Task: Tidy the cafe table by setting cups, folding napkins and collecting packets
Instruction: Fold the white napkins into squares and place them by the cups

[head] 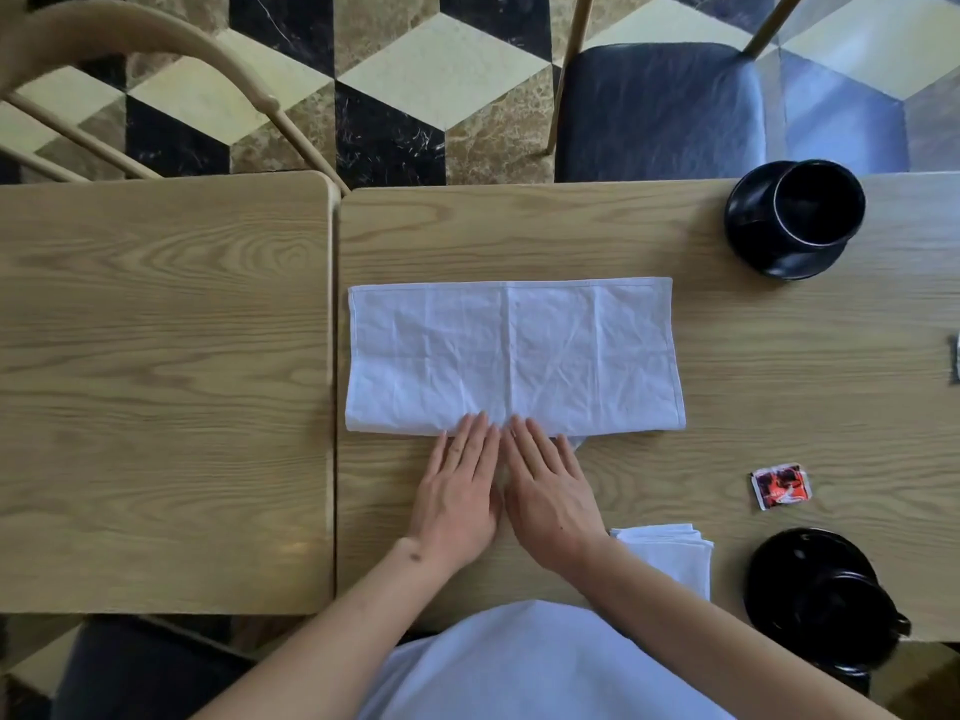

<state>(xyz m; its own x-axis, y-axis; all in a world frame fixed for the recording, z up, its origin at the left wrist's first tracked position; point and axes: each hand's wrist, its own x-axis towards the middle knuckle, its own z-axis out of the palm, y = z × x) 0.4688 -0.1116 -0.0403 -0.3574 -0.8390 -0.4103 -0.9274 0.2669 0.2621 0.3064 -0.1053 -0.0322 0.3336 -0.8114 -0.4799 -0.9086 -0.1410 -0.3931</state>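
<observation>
We see both hands flat, fingers straight and together: the left hand [457, 491] and right hand [548, 491] lie side by side, gripping nothing, fingertips pressing the near edge of the white napkin [511, 350]. That napkin lies as a long rectangle on the wooden table [753, 381], a centre crease running across it. Right of the napkin and nearer us sits a red packet [781, 485]. A folded napkin [670, 556] lies just past the right wrist. One black cup on its saucer [795, 215] stands beyond the napkin's right end; another black cup and saucer [826, 600] sits nearer than the packet.
</observation>
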